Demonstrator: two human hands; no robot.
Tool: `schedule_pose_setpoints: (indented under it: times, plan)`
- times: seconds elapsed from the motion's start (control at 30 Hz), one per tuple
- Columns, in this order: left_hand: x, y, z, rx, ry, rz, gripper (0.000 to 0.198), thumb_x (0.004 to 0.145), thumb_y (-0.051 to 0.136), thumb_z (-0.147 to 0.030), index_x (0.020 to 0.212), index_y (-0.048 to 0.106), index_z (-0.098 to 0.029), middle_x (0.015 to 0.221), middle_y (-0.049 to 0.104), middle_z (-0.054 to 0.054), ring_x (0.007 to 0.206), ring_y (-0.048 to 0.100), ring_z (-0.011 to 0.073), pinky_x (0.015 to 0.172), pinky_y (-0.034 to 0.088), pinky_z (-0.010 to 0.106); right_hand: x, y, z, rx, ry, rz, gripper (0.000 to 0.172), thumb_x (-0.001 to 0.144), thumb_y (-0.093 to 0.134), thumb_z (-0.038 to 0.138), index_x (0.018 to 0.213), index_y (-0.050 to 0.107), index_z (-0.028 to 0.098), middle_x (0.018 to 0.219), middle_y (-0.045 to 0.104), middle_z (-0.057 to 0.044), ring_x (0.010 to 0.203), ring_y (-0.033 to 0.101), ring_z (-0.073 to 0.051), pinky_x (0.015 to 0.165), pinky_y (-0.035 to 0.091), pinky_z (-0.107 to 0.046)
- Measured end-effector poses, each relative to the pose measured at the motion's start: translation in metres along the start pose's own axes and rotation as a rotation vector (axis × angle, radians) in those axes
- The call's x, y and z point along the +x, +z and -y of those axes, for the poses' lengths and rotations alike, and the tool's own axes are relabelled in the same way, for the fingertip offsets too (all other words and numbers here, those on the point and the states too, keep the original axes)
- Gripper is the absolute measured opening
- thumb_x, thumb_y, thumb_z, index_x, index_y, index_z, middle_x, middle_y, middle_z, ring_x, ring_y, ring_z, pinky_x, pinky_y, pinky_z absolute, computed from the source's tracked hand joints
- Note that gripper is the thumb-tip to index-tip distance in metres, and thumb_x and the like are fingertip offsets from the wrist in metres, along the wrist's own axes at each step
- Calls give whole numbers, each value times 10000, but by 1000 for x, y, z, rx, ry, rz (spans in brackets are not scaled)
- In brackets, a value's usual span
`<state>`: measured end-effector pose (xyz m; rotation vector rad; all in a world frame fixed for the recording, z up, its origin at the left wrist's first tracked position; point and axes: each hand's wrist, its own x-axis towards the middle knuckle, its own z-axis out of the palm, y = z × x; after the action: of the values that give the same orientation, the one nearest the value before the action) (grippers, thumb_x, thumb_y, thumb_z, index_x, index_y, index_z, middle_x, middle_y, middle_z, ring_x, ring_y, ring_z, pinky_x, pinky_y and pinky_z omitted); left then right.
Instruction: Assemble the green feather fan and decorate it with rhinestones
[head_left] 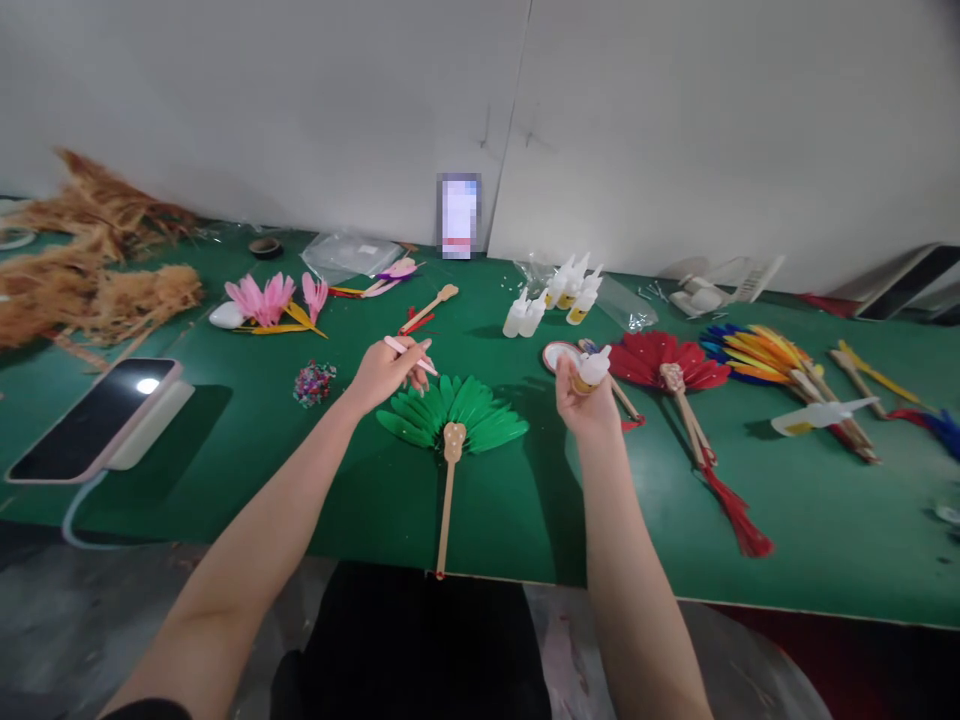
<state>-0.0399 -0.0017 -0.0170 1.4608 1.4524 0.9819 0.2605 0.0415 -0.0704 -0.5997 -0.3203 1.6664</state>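
A green feather fan [491, 425] lies in front of me, its wooden handle [447, 515] pointing at the table's near edge. Pale dots show on the wooden piece where the feathers meet. Above the fan's left side, my left hand [390, 372] is closed around a slim pink pen-like stick [406, 352], its tip towards the feathers. To the right of the fan, my right hand [589, 408] grips a small glue bottle [592, 371] with a white nozzle. Just behind that hand sits a round white dish [559, 354], partly hidden by it.
On the right lie a red feather fan [645, 362], a yellow-and-blue feather fan [765, 350] and another glue bottle [814, 416]. Several glue bottles [574, 285] stand behind. Leftward are a sequin pile [313, 383], pink feathers [262, 298], a phone [97, 415] with a cable, and dry brown plumes [97, 290].
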Motion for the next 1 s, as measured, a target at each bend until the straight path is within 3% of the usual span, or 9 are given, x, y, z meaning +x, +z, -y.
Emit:
schedule_pose_setpoints:
  times: [0.1, 0.2, 0.33, 0.43, 0.5, 0.6, 0.73, 0.83, 1.0]
  plan:
    - [-5, -4, 6, -33, -15, -18, 330, 883, 544, -420, 734, 619, -136, 554, 660, 41, 473, 601, 126, 451, 394, 205, -9, 5, -7, -52, 132, 55, 204, 905, 501, 217, 730, 602, 185, 417, 453, 102, 298, 433, -47, 322, 394, -115]
    - [-8, -13, 7, -57, -28, -18, 342, 878, 547, -440, 731, 613, -137, 553, 659, 42, 467, 594, 122, 462, 402, 208, -17, 13, -10, -102, 202, 94, 280, 945, 444, 194, 698, 575, 171, 381, 311, 137, 232, 258, -19, 277, 285, -94]
    - [-7, -22, 7, -55, -28, 36, 368, 866, 565, -465, 708, 622, -138, 547, 658, 50, 465, 595, 127, 455, 399, 211, -18, 24, -12, -184, 165, 94, 252, 953, 495, 309, 765, 597, 176, 458, 427, 114, 318, 390, -8, 329, 351, -59]
    - [-9, -27, 6, -32, -17, 95, 344, 868, 577, -437, 700, 638, -144, 553, 663, 53, 472, 604, 129, 458, 411, 211, -15, 28, -16, -301, 83, 71, 199, 896, 580, 379, 840, 632, 196, 678, 641, 42, 515, 584, -28, 409, 458, -78]
    - [-12, -31, 3, -18, -16, 135, 326, 869, 585, -416, 696, 646, -146, 560, 667, 54, 472, 607, 128, 460, 420, 211, -13, 28, -21, -409, 3, 48, 165, 836, 651, 375, 871, 654, 213, 798, 697, 19, 689, 675, -73, 513, 540, -127]
    - [-17, -37, -1, 36, 2, 184, 325, 877, 580, -413, 694, 647, -153, 560, 662, 47, 472, 615, 131, 462, 435, 213, -10, 25, -33, -618, -158, 4, 202, 745, 740, 335, 905, 682, 226, 865, 721, 10, 901, 701, -153, 761, 589, -256]
    - [-19, -38, -4, 104, 23, 198, 351, 896, 553, -426, 685, 631, -157, 554, 651, 35, 476, 622, 124, 468, 456, 203, -5, 21, -48, -964, -358, -66, 268, 638, 816, 305, 859, 708, 199, 960, 734, -41, 1017, 648, -222, 1002, 462, -389]
    - [-19, -33, -3, 139, 6, 224, 362, 902, 548, -423, 670, 620, -155, 562, 655, 30, 487, 627, 114, 485, 477, 191, -1, 18, -53, -1185, -419, -80, 346, 615, 814, 349, 900, 714, 181, 1001, 740, -86, 1009, 638, -270, 1007, 426, -448]
    - [-18, -27, 1, 169, -25, 224, 356, 906, 544, -424, 680, 607, -157, 571, 655, 25, 501, 637, 117, 499, 501, 197, 1, 15, -54, -1400, -453, -102, 426, 642, 775, 427, 962, 715, 152, 948, 744, -118, 870, 660, -275, 866, 484, -433]
